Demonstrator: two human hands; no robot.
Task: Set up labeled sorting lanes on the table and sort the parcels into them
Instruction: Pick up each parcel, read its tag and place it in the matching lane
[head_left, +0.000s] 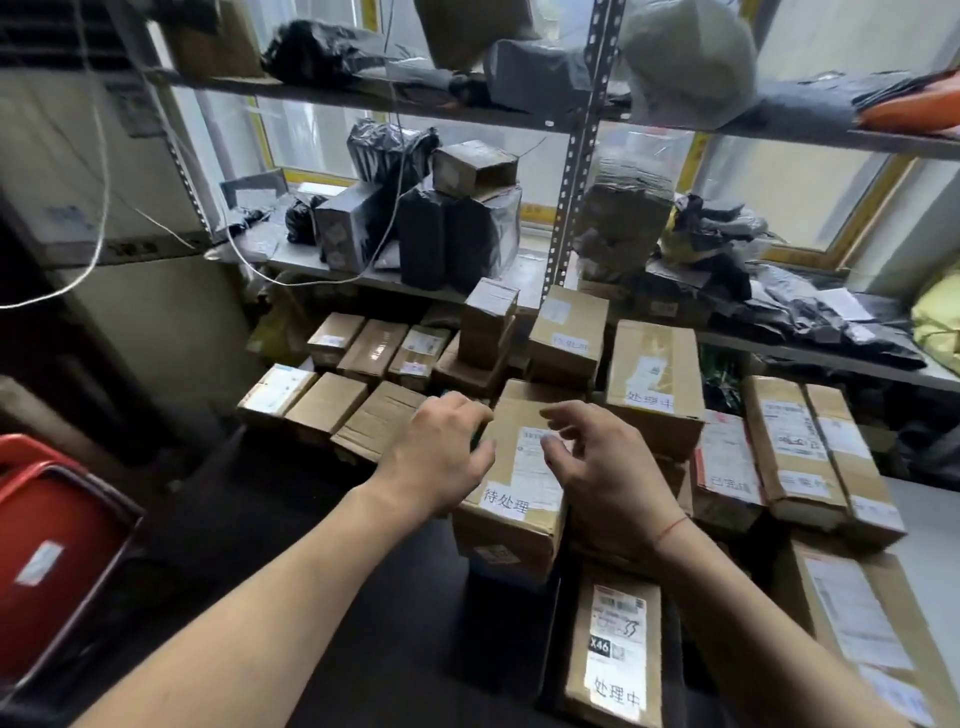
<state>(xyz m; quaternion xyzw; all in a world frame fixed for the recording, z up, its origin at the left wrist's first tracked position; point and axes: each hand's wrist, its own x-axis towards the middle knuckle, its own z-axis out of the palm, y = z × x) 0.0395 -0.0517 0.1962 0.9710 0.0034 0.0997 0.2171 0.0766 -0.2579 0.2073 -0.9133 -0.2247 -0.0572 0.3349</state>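
Both hands, left hand and right hand, hover loosely open, holding nothing, over carton labelled "待处理"; bare dark tabletop leftward.

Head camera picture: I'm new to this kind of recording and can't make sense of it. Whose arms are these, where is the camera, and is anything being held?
No machine here. A person wears a wide-angle camera on the head, so you look forward and down along their own bare arms. The left hand and right hand hover with relaxed fingers over a cardboard box with a handwritten label; neither hand grips it. It stands on a dark table among many other taped parcels. One nearer box carries a different handwritten label. Behind stand metal shelves with black bagged parcels. At the left is a red chair.
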